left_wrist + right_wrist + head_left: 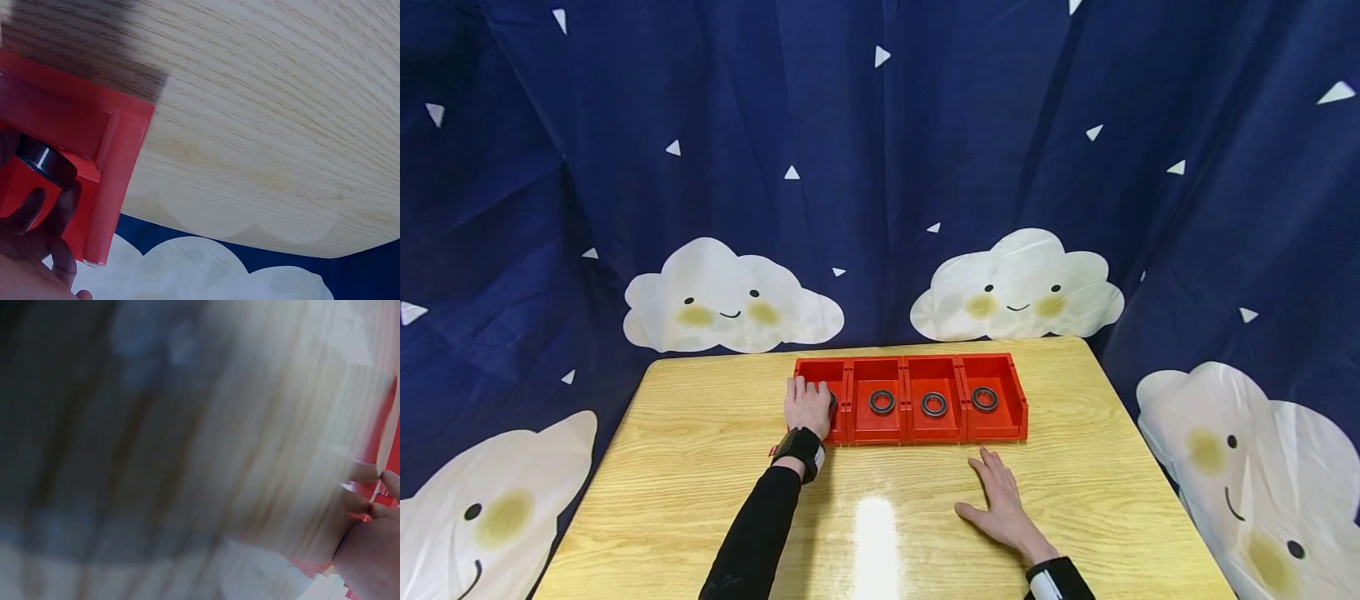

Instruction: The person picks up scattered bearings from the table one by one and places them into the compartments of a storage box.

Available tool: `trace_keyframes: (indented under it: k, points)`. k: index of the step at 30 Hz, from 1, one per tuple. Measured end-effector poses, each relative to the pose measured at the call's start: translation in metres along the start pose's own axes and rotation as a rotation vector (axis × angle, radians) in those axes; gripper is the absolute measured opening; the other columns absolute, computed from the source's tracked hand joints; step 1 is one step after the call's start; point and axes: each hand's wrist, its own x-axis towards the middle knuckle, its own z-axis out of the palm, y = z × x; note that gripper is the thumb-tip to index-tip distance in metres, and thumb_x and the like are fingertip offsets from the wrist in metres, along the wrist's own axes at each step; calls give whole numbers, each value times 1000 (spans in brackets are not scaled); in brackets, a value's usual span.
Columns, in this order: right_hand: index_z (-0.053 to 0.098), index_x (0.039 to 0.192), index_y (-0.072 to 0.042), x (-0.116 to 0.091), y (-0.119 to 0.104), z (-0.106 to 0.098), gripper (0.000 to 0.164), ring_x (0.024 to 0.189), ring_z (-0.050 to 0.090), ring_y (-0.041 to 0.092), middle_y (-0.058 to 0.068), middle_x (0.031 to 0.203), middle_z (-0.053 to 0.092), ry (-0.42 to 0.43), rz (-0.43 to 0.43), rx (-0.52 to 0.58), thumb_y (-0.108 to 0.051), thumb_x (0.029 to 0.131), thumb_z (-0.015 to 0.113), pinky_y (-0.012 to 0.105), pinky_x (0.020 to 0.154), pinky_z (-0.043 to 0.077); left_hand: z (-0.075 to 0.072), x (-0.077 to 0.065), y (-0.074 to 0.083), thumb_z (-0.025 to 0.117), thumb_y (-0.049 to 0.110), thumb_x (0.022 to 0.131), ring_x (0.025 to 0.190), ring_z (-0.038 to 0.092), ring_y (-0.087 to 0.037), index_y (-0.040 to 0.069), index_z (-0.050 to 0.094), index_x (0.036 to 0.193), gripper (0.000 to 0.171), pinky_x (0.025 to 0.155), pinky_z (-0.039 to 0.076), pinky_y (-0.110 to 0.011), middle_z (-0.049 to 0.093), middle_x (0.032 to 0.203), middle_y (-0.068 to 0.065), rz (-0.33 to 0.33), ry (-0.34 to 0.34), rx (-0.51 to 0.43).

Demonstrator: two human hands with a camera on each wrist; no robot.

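My left hand (806,407) reaches into the leftmost compartment of a row of red plastic bins (880,442). Between its thumb and a fingertip it pinches a black ball bearing (47,161), tilted on edge inside the bin in the left wrist view. Three more bearings lie flat, one in each remaining compartment: one bearing (882,412) left of centre, another (934,416) right of centre, a third (984,409) at the far right. In front of the right end of the row, my right hand (998,504) hovers over the table with fingers spread, holding nothing.
The bins stand near the back of a light wooden table (700,467). Behind and at both sides hangs a dark blue curtain (880,167) with white clouds and triangles. A small red tag (773,451) shows beside my left wrist.
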Motion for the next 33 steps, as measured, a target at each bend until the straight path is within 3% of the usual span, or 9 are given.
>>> trace_keyframes:
  k: [12,18,23,26,33]
  points:
    - [39,136,1,1,-1,0,78,136,8,39,23,148,19,-2,-2,4,-34,75,74,55,106,4,-2,-5,3,67,12,79,102,37,-36,8,59,105,27,102,13,-50,61,88,-12,-15,-91,4]
    - [39,136,1,1,-2,0,78,136,8,39,24,148,19,-8,-4,10,-34,76,74,56,106,4,3,-8,4,66,10,81,104,36,-37,8,58,109,29,103,13,-51,61,91,-12,-35,-98,-8]
    - [39,136,1,2,-2,0,78,136,8,40,24,148,19,-3,-9,7,-34,76,73,57,105,4,2,-7,2,68,25,79,109,36,-37,6,55,115,43,104,12,-52,61,99,-14,-44,-54,-64]
    - [39,136,1,2,-2,0,77,135,8,41,24,148,19,-1,-10,7,-35,76,73,57,105,4,1,-9,0,69,32,78,108,38,-36,6,55,117,49,104,15,-52,60,104,-13,-21,19,-112]
    - [39,136,2,0,-3,-1,77,135,8,41,24,148,19,6,-9,13,-32,76,73,58,105,4,3,-23,-8,66,30,83,110,37,-35,6,54,122,48,101,21,-47,53,118,-13,74,174,-274]
